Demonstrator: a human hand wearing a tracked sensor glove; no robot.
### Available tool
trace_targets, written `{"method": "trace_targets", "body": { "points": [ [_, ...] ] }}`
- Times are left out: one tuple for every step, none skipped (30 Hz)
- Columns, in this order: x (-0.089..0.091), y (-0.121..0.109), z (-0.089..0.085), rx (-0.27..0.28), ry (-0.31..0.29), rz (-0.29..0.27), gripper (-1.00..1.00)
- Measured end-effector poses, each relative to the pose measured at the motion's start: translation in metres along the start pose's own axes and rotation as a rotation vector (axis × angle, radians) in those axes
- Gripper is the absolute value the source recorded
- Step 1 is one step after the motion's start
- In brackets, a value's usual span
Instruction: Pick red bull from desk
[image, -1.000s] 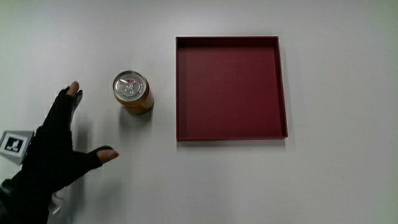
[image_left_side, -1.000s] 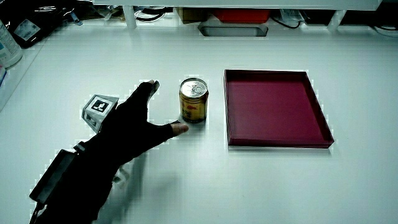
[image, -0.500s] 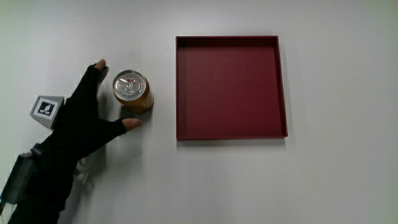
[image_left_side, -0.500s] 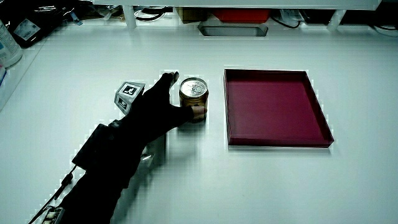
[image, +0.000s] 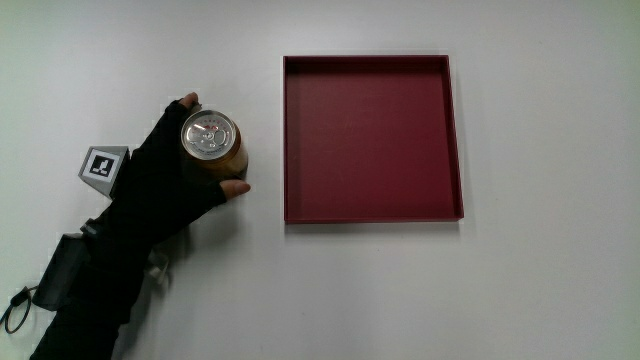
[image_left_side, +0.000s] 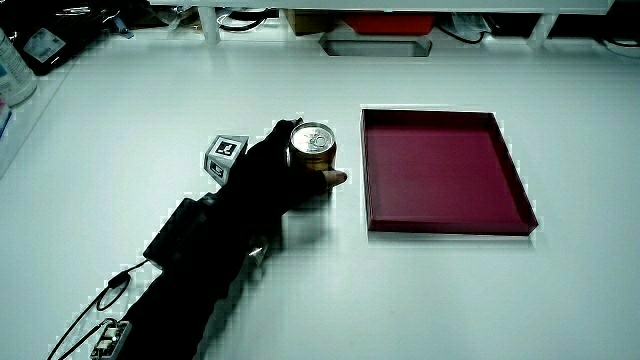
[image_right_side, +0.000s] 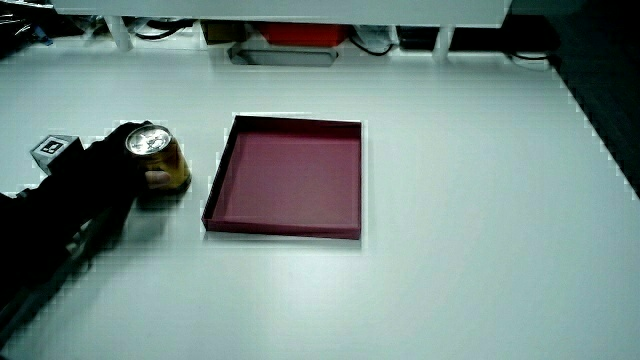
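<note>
Red bull can (image: 212, 145) upright on white table (image: 540, 290), silver top up, gold body, just beside red tray (image: 372, 140) but apart from it. Hand (image: 170, 190) wraps can: fingers (image: 187, 103) curl round side away from tray, thumb (image: 232, 187) pressed on side nearer person. Same hold visible in both side views (image_left_side: 312, 150) (image_right_side: 155, 157). Patterned cube (image: 102, 166) on back of hand. Forearm (image: 95, 275) runs toward person. Tray holds nothing.
</note>
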Motion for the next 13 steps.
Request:
{"method": "trace_targets", "body": {
  "points": [
    [-0.001, 0.000, 0.000, 0.003, 0.005, -0.009, 0.95],
    [-0.001, -0.001, 0.000, 0.003, 0.003, -0.007, 1.00],
    [0.001, -0.001, 0.000, 0.003, -0.009, -0.017, 1.00],
    [0.001, 0.000, 0.000, 0.003, 0.008, -0.019, 1.00],
    [0.005, 0.000, 0.000, -0.001, 0.013, -0.033, 1.00],
    [0.007, 0.001, 0.000, -0.007, 0.029, -0.048, 1.00],
    [0.013, 0.002, -0.001, -0.011, 0.017, -0.059, 1.00],
    [0.016, 0.004, -0.001, -0.012, 0.047, -0.079, 1.00],
    [0.025, 0.005, -0.003, -0.022, 0.046, -0.079, 1.00],
    [0.032, 0.007, -0.006, -0.033, 0.041, -0.093, 1.00],
    [0.037, 0.010, -0.008, -0.042, 0.057, -0.093, 1.00],
    [0.048, 0.012, -0.013, -0.058, 0.043, -0.104, 1.00],
    [0.052, 0.014, -0.016, -0.069, 0.065, -0.105, 1.00]
  ]
}}
